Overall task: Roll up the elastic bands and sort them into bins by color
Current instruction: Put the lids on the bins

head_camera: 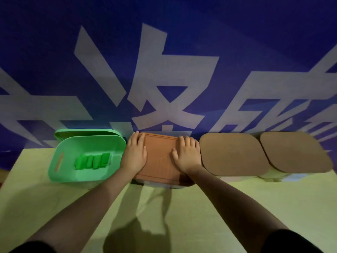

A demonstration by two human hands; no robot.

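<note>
Both my left hand (135, 156) and right hand (186, 155) press flat, fingers extended, on the brown lid (160, 161) beside the green bin (69, 161).

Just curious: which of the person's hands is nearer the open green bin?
The left hand, resting flat on the orange-brown lid right beside the green bin. The right hand lies on the lid's far side.

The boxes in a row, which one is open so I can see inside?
The green bin at the left end: it has no lid on, and rolled green bands lie inside. The other three have brown lids on.
</note>
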